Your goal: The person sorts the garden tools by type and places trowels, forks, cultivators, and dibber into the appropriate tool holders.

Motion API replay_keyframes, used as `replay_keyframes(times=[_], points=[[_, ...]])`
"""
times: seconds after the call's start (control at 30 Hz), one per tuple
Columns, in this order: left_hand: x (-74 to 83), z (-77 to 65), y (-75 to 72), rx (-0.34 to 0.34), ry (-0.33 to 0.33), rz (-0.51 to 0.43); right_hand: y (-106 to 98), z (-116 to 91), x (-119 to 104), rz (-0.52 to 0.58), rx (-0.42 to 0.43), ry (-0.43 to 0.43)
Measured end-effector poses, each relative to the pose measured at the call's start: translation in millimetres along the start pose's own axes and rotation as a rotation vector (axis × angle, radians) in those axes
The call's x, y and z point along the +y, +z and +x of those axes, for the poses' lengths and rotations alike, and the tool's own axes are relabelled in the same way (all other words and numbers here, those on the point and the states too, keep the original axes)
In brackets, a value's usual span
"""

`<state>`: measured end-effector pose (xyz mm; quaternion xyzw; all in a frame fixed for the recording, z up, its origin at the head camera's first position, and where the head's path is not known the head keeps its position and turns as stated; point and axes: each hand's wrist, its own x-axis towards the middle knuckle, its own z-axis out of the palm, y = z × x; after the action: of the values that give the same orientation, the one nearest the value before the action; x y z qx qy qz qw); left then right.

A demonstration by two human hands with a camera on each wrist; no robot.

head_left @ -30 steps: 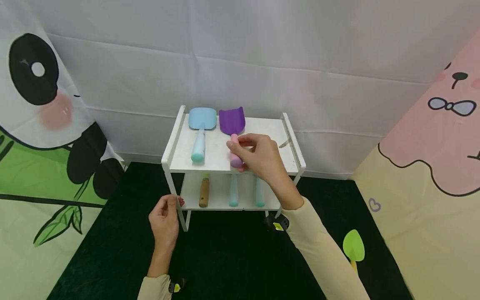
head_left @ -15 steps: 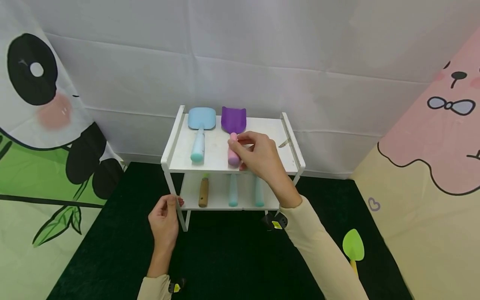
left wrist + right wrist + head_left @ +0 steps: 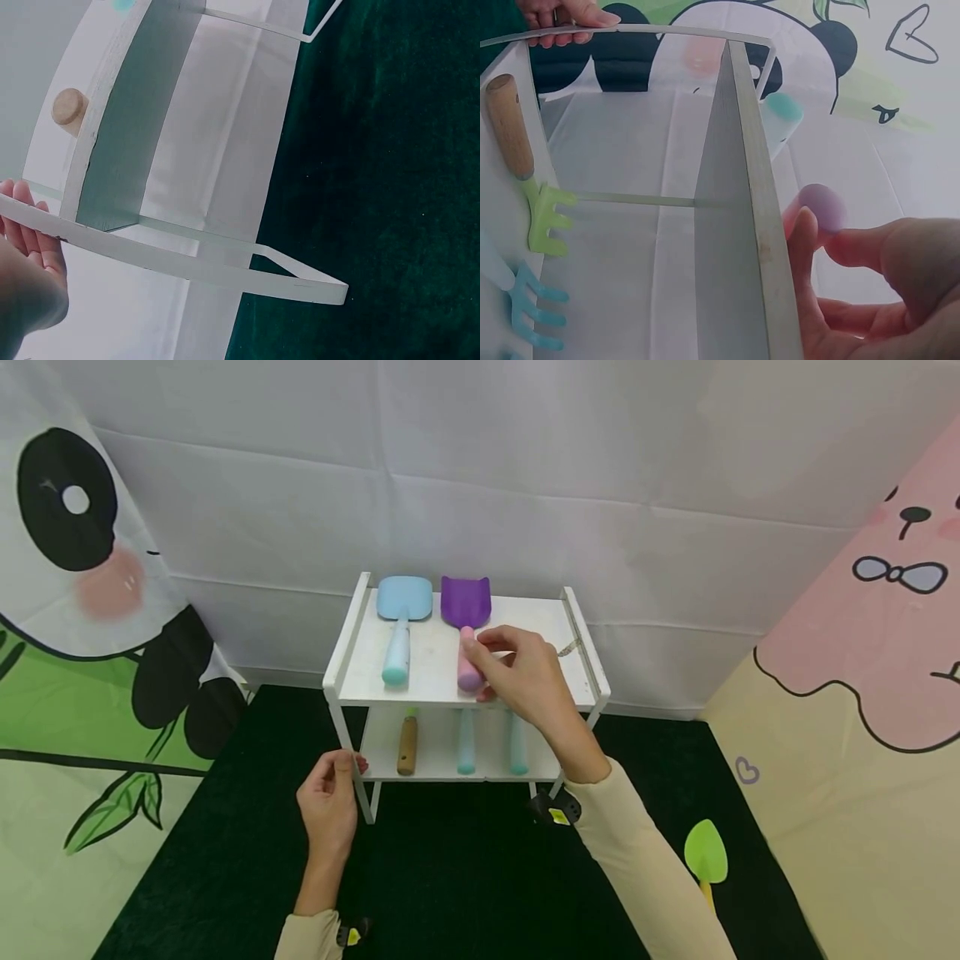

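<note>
My right hand [image 3: 522, 677] pinches the pink handle [image 3: 468, 664] of a toy shovel with a purple blade [image 3: 466, 602]. The shovel is on the top board of a small white rack [image 3: 525, 693], blade toward the back wall. In the right wrist view, thumb and fingers meet around the handle's lilac end [image 3: 823, 206]. My left hand [image 3: 332, 793] holds the rack's left front leg [image 3: 150, 253], its fingers behind the bar in the left wrist view. Left of the purple shovel lies a light-blue shovel [image 3: 405, 597].
On the lower board lie a green rake [image 3: 551, 221] with a wooden handle [image 3: 407, 745], a blue rake [image 3: 538, 307] and another blue-handled tool [image 3: 518, 745]. A green toy trowel [image 3: 706, 852] is at the right on dark green carpet [image 3: 465, 877]. Printed cloth walls surround the rack.
The purple shovel has shifted slightly right and straightened from a small tilt, with my right hand still on its handle. My left hand stays at the rack leg.
</note>
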<state>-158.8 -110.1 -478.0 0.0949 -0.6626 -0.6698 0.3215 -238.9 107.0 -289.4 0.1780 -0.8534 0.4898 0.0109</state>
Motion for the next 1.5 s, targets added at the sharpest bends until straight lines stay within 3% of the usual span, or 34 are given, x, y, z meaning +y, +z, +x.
replay_keyframes(times=[0.43,0.7,0.83,1.23,1.5], points=[[-0.9,0.9,-0.1,-0.011,0.008,-0.004,-13,-25,8,0.033,0.022,-0.051],[-24.5,6.0,-5.0,-0.007,-0.027,-0.023,-18,-45,16,0.006,-0.002,-0.130],[-26.4,6.5,-7.9,-0.017,-0.039,-0.025,-20,-51,23,0.013,0.005,-0.168],[-26.1,5.6,-8.3,-0.010,-0.033,-0.041,-33,-75,56,-0.051,-0.006,-0.294],[-25.9,5.7,-8.3,-0.019,-0.013,-0.036,-36,-87,75,-0.047,-0.008,-0.312]])
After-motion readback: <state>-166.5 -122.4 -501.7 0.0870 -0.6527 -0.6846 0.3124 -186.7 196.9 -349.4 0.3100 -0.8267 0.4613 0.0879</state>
